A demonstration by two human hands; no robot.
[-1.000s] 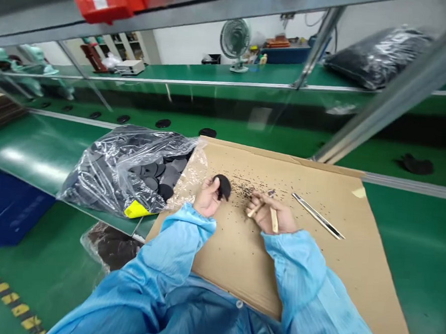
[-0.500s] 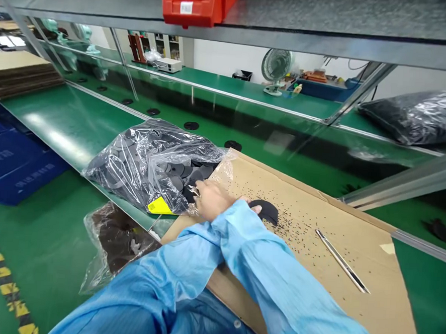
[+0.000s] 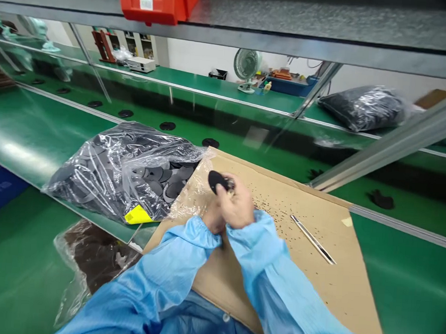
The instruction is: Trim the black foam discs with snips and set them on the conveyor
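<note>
Fingers of the right hand (image 3: 236,204) are clamped on a black foam disc (image 3: 216,181), fingers of the left hand (image 3: 212,219) are hidden so I cannot tell, and a cardboard sheet (image 3: 307,278) lies under them.

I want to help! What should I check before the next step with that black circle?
- Disc in hand: ok.
- Left hand and right hand close together: ok.
- Metal tool lying apart from the hands: ok.
- Cardboard free of loose bits: not ok, black specks are scattered on it.
- Bag of discs within reach: ok.
- Disc's hidden side clean: cannot tell.
</note>
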